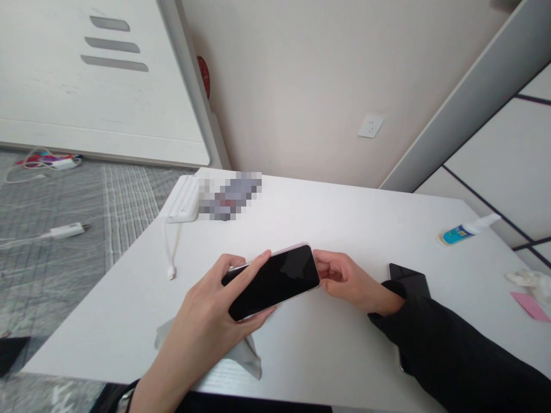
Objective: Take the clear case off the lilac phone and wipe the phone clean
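A smartphone (pixel 282 280) with a dark screen facing up is held over the white table, its pale rim showing along the edges. My left hand (pixel 210 301) wraps around its left end, thumb along one long side and fingers along the other. At the right end, my right hand (pixel 348 281) has its fingers curled against the short edge, pinching there. Beneath my left wrist lies a grey cloth (pixel 250 357), partly hidden. Under my right sleeve sits another dark, flat device (pixel 408 276), mostly covered by the arm.
At the white table's (pixel 327 212) back left are a white power bank (pixel 183 198) with a short cable and a pixelated item (pixel 236 195). A small blue-labelled bottle (pixel 460 234) lies far right, near a pink slip (pixel 529 306). A bed with a charger (pixel 66 230) adjoins the left edge.
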The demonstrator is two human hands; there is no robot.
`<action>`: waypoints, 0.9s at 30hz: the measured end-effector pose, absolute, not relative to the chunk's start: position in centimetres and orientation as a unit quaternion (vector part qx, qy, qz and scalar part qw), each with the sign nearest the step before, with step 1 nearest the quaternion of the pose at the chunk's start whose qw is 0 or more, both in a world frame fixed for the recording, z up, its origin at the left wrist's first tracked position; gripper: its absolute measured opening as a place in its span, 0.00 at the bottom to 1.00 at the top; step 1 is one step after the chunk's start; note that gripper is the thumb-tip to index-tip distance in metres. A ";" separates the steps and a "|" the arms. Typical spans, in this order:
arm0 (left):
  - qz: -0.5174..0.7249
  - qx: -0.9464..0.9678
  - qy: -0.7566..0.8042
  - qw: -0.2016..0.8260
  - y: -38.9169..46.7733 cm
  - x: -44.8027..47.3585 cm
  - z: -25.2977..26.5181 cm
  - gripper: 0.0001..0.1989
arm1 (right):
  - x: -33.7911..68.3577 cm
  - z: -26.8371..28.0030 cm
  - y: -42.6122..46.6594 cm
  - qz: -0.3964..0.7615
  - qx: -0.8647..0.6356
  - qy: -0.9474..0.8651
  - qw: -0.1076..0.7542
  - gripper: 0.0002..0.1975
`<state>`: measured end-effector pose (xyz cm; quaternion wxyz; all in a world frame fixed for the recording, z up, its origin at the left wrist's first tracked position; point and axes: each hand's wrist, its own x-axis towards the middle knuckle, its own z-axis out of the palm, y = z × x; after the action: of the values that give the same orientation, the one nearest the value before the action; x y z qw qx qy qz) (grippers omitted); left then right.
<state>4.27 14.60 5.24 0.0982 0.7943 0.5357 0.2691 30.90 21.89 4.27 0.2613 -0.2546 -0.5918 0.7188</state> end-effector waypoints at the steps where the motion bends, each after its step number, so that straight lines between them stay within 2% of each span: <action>1: 0.273 0.793 0.531 0.123 14.7 4.2 5.5 0.38 | 30.9 4.3 21.8 0.720 -0.253 -0.587 0.270 0.14; 4: 0.280 0.781 0.527 0.182 14.8 4.0 6.1 0.38 | 31.1 4.3 21.7 0.729 -0.239 -0.576 0.282 0.15; 10: 0.239 0.766 0.549 0.233 14.8 3.6 6.3 0.39 | 31.9 4.3 22.0 0.771 -0.184 -0.567 0.225 0.18; 17: 0.248 0.790 0.548 0.116 14.6 4.1 5.9 0.35 | 31.9 4.2 22.0 0.767 -0.198 -0.579 0.192 0.22; 23: 0.265 0.815 0.514 0.038 14.2 3.7 5.8 0.40 | 31.9 4.1 21.8 0.759 -0.214 -0.583 0.196 0.22; 27: 0.261 0.823 0.505 0.013 14.2 3.9 6.0 0.39 | 32.0 4.1 21.9 0.744 -0.222 -0.596 0.203 0.24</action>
<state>3.90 14.17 5.96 0.0127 0.8227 0.5046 0.2614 31.97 21.87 4.06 0.2035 -0.2222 -0.5961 0.7442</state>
